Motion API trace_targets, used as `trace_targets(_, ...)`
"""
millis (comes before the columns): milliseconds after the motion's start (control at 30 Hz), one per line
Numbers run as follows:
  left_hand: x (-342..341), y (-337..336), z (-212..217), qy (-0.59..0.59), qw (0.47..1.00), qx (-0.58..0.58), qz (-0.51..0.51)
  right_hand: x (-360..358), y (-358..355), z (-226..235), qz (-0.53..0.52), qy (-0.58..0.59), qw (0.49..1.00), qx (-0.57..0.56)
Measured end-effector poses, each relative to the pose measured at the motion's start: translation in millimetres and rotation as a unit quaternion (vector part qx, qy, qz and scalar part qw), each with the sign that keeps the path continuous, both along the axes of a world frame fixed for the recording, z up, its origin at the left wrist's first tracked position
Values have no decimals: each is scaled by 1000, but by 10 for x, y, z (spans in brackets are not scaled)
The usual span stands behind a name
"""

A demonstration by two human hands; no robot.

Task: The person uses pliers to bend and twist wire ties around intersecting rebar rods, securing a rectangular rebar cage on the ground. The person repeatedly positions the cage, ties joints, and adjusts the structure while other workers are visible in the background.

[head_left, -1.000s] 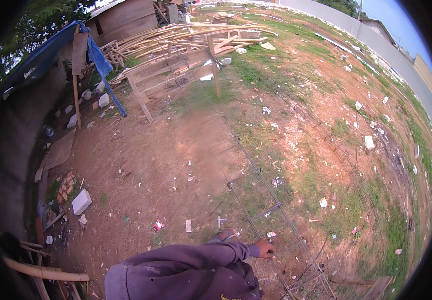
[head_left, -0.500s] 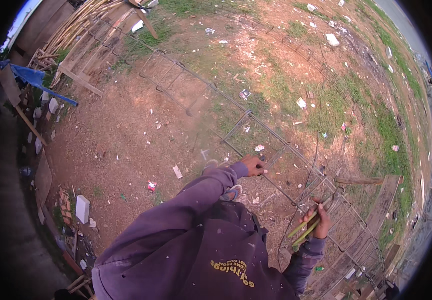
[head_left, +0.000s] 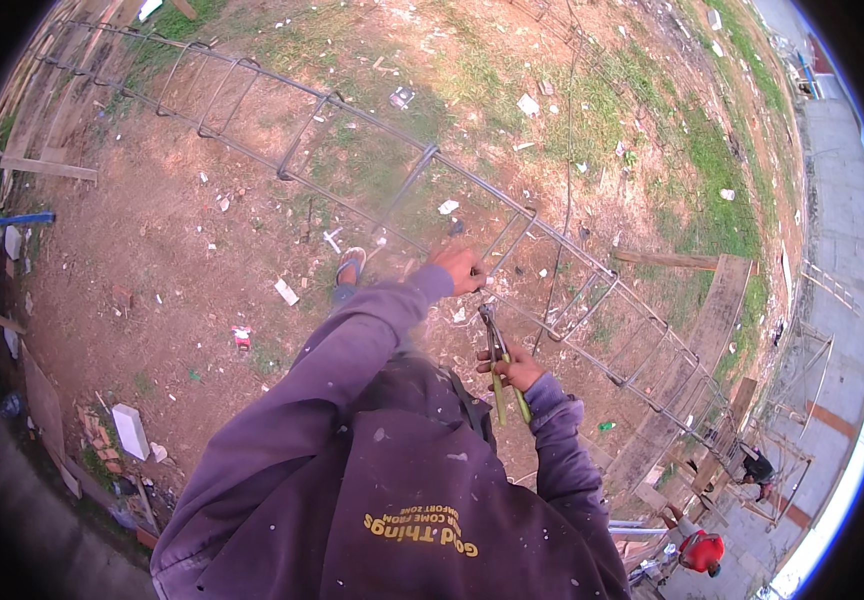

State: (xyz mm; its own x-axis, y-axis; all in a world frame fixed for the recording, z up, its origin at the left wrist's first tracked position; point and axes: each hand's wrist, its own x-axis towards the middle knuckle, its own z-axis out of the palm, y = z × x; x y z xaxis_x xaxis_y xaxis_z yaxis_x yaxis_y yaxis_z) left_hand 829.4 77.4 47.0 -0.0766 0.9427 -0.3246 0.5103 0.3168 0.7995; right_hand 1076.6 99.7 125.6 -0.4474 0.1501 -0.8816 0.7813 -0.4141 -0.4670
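Observation:
A long rebar cage (head_left: 482,182) of thin steel bars and square stirrups runs slantwise in front of me, from far left to near right. My left hand (head_left: 460,268) is closed on its near lower bar, beside a stirrup; the fingertips are partly hidden. In my right hand (head_left: 514,368) are pincers (head_left: 493,335) with yellow-green handles. Their metal head points up toward the bar, just below and right of my left hand, and the handles hang toward my body. Whether the jaws touch any wire cannot be made out.
A wide plank (head_left: 704,330) and a wooden bar (head_left: 667,260) lie under the cage's right part. A person in red (head_left: 700,552) and another in dark clothes (head_left: 757,472) are at lower right. Litter dots the dirt; a white block (head_left: 131,432) lies left.
My right hand has brought the pincers leftward, away from the cage's right part, to near my left hand. The view has shifted, and two people now show at lower right.

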Motion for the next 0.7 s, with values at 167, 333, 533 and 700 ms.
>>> trace_targets(167, -50, 8, -9, -18, 999, -17, -30, 3, 78, 38, 13, -30, 999, 23)
trace_targets(333, -39, 8, -30, 9, 1000, 2, -29, -118, 149, -27, 20, 3, 1000, -24)
trace_targets(533, -67, 20, 32, -25, 999, -25, -28, -314, 238, 115, 82, -48, 995, 0)
trace_targets(700, -117, 13, 80, -39, 999, -11, -25, -430, 291, 69, 296, -55, 932, 204)
